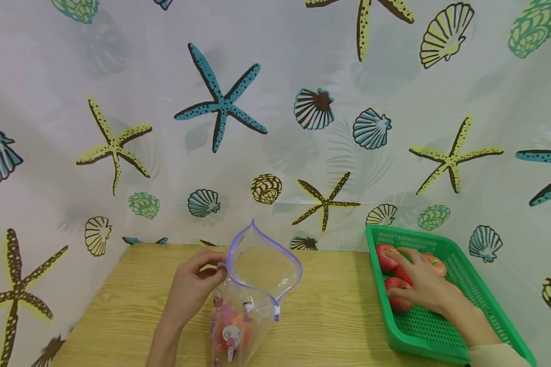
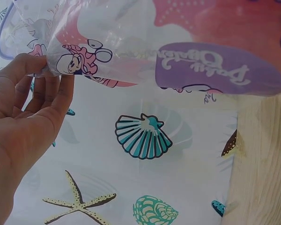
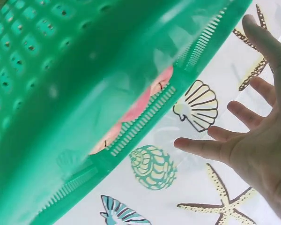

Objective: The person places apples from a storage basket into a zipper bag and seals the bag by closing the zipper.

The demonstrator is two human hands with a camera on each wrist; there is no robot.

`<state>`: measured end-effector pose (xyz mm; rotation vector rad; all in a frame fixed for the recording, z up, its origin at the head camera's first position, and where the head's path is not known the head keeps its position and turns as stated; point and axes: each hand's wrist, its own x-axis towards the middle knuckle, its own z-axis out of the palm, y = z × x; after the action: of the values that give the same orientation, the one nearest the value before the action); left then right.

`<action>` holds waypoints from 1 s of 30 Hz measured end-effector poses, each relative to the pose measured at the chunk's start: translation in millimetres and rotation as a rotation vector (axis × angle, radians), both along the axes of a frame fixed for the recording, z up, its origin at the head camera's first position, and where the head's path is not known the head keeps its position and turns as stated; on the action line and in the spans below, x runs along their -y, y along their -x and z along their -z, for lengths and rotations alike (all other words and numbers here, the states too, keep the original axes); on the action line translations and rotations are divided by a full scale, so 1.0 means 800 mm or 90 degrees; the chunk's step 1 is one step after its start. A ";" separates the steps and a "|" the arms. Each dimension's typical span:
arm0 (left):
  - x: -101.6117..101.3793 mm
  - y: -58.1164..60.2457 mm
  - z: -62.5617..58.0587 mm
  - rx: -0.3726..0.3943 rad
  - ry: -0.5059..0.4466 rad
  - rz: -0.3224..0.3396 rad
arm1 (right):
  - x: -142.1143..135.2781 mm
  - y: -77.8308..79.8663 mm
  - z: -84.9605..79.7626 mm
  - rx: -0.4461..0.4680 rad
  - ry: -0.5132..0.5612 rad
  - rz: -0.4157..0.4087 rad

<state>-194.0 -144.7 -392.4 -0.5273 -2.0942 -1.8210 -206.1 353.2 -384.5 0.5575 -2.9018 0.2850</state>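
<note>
A clear zip bag [image 1: 257,311] with a purple zip edge and printed cartoon figures stands with its mouth gaping. Red fruit [image 1: 233,331] shows through its lower part. My left hand [image 1: 196,285] pinches the bag at the left side of its mouth; in the left wrist view, thumb and fingers [image 2: 40,70] grip the clear film. Over at the right, my right hand [image 1: 429,285] reaches over several red apples [image 1: 399,295] in a green basket [image 1: 422,341]. Its fingers are spread, straight in the right wrist view, and overlap the apples in the head view.
The wooden table [image 1: 330,316] carries the bag left of centre and the basket at the right. Behind it hangs a white curtain [image 1: 275,153] printed with starfish and shells. The basket's raised rim [image 1: 381,306] stands between the bag and the apples.
</note>
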 end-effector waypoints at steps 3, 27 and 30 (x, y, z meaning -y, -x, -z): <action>0.000 0.000 0.000 -0.003 0.002 -0.002 | -0.006 0.001 0.001 0.035 -0.014 0.013; -0.002 -0.001 -0.001 0.009 0.004 0.000 | -0.020 0.024 0.066 0.048 -0.018 -0.065; -0.001 -0.002 -0.001 0.014 0.009 -0.003 | -0.020 0.025 0.069 0.079 -0.005 -0.041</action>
<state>-192.6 -144.2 -392.0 -0.5080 -2.1224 -1.8182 -226.5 369.2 -439.3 0.6578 -3.0084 0.3281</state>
